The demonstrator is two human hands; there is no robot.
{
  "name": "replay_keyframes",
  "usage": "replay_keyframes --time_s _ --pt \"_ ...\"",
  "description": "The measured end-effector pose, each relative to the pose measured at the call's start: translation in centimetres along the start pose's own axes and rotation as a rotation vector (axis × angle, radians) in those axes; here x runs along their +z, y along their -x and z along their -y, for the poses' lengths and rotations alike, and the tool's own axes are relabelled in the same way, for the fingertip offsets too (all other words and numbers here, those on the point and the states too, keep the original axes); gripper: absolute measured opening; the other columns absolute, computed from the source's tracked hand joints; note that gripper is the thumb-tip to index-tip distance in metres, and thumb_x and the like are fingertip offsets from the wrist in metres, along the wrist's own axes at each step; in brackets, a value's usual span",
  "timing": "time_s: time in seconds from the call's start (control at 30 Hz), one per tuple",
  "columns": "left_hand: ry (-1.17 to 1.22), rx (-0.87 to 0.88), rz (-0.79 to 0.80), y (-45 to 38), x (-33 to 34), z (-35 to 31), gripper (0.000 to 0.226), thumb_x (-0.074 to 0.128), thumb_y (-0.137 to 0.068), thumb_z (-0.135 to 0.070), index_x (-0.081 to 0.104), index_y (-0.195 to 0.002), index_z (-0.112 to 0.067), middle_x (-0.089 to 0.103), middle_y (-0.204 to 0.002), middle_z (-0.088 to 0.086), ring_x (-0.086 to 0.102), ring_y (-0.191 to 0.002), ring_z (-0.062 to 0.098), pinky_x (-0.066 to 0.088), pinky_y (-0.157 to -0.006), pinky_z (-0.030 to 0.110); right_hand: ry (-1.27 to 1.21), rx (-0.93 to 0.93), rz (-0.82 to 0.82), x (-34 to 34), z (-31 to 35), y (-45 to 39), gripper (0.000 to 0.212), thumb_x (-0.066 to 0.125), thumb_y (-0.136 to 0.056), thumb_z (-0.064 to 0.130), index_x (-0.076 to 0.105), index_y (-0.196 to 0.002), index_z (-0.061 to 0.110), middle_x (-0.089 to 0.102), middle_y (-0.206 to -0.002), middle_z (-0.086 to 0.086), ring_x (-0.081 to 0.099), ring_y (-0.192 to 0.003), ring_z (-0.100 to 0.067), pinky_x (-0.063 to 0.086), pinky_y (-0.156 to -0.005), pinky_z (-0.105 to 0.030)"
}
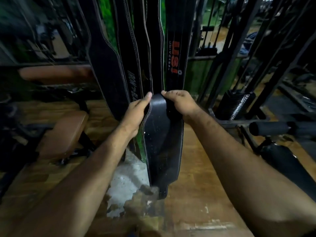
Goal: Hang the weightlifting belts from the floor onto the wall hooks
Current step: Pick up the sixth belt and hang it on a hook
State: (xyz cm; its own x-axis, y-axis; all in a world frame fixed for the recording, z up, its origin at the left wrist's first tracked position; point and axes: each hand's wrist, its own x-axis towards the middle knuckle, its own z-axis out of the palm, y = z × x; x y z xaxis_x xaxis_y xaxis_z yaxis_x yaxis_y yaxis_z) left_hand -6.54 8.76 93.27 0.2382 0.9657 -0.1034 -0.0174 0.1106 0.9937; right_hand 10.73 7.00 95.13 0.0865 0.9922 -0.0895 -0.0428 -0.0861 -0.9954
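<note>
A black leather weightlifting belt hangs down in front of me, folded over at its top. My left hand grips the fold's left edge, thumb up. My right hand grips the right edge. The belt's lower end dangles just above the floor. Behind it several black belts hang against the wall, one with red USI lettering, another with white lettering. The hooks are out of view above.
A brown padded bench stands at the left. A weight stack and black machine frame fill the right, with a padded roller sticking out. The wooden floor has a broken grey patch.
</note>
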Motion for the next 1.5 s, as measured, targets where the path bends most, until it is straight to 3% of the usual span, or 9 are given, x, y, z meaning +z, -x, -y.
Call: replay_keyframes --time_s 0.07,0.23,0.33,0.47,0.67,0.8,1.03,1.33,1.5 --pt "0.071 -0.177 -0.051 -0.3 -1.1 -1.9 0.092 0.067 -0.066 -0.083 0.066 -0.13 -0.018 0.07 -0.128 0.009 0.064 -0.123 0.026 0.047 -0.108 0.047 -0.041 -0.086 0.053 1.2 0.6 0.6 0.025 0.068 -0.097 0.022 0.063 -0.086 0.001 0.056 -0.069 -0.015 0.051 -0.052 -0.021 0.043 -0.048 -0.024" --pt "0.067 -0.256 -0.052 -0.5 -1.9 -6.4 0.031 0.072 -0.09 -0.035 0.072 -0.105 -0.008 0.077 -0.087 0.011 0.075 -0.069 0.023 0.061 -0.063 0.032 -0.056 -0.149 0.177 2.4 1.2 1.4 0.024 0.066 -0.097 0.016 0.063 -0.081 -0.001 0.068 -0.077 -0.014 0.065 -0.068 -0.024 0.054 -0.069 -0.033" --pt "0.072 -0.082 -0.055 -0.2 -2.2 -6.7 0.027 0.073 -0.09 -0.028 0.073 -0.104 -0.005 0.079 -0.093 0.015 0.077 -0.086 0.028 0.061 -0.086 0.041 -0.089 0.063 0.138 3.3 2.2 1.2 0.064 0.075 -0.085 0.054 0.069 -0.111 -0.004 0.07 -0.112 -0.028 0.068 -0.097 -0.046 0.055 -0.092 -0.052" --pt "-0.055 0.126 0.014 0.9 -3.8 -5.6 0.02 0.07 -0.093 -0.027 0.077 -0.082 -0.012 0.078 -0.094 0.011 0.073 -0.097 0.025 0.052 -0.1 0.043 -0.222 0.19 0.035 5.3 5.0 0.4 0.034 0.069 -0.094 0.036 0.073 -0.108 0.006 0.076 -0.094 -0.014 0.073 -0.073 -0.024 0.059 -0.065 -0.031" --pt "0.03 -0.093 0.054 -0.8 -8.0 -7.9 0.066 0.056 -0.09 -0.066 0.071 -0.118 -0.008 0.075 -0.113 0.013 0.074 -0.102 0.024 0.061 -0.085 0.039 -0.052 -0.046 0.047 8.5 6.5 -0.1 0.015 0.068 -0.094 0.01 0.07 -0.078 0.01 0.074 -0.075 -0.007 0.07 -0.06 -0.016 0.055 -0.058 -0.026" --pt "0.037 -0.087 0.049 -3.1 -8.1 -11.0 0.033 0.062 -0.098 -0.031 0.069 -0.113 -0.003 0.076 -0.102 0.016 0.074 -0.085 0.026 0.061 -0.069 0.035 0.126 -0.038 0.254 9.4 5.9 0.7 0.036 0.071 -0.092 0.011 0.061 -0.06 0.022 0.062 -0.061 0.0 0.058 -0.052 -0.013 0.05 -0.052 -0.027" --pt "-0.073 0.182 0.096 -2.2 -8.2 -9.2 0.015 0.065 -0.097 -0.02 0.066 -0.084 -0.012 0.073 -0.083 0.007 0.07 -0.079 0.02 0.057 -0.074 0.033 0.074 -0.152 -0.068 9.7 8.1 0.2 0.03 0.071 -0.093 0.037 0.06 -0.081 0.012 0.068 -0.081 -0.01 0.068 -0.072 -0.025 0.06 -0.07 -0.043" --pt "-0.102 0.24 0.151 -0.9 -9.6 -10.2 0.009 0.064 -0.096 -0.021 0.072 -0.093 -0.019 0.074 -0.091 -0.001 0.068 -0.089 0.019 0.048 -0.074 0.036 0.088 -0.407 -0.104 9.8 10.0 -1.4 0.017 0.067 -0.096 0.01 0.073 -0.11 0.003 0.077 -0.106 -0.016 0.074 -0.092 -0.025 0.062 -0.088 -0.045" --pt "-0.006 0.369 0.068 -0.9 -8.5 -15.7 0.019 0.06 -0.1 -0.027 0.067 -0.084 -0.021 0.075 -0.088 -0.002 0.072 -0.084 0.01 0.056 -0.075 0.027 0.214 -0.496 0.066 10.0 11.6 -0.8 0.018 0.06 -0.098 0.0 0.068 -0.106 0.014 0.076 -0.083 0.016 0.069 -0.075 0.007 0.051 -0.064 -0.009"
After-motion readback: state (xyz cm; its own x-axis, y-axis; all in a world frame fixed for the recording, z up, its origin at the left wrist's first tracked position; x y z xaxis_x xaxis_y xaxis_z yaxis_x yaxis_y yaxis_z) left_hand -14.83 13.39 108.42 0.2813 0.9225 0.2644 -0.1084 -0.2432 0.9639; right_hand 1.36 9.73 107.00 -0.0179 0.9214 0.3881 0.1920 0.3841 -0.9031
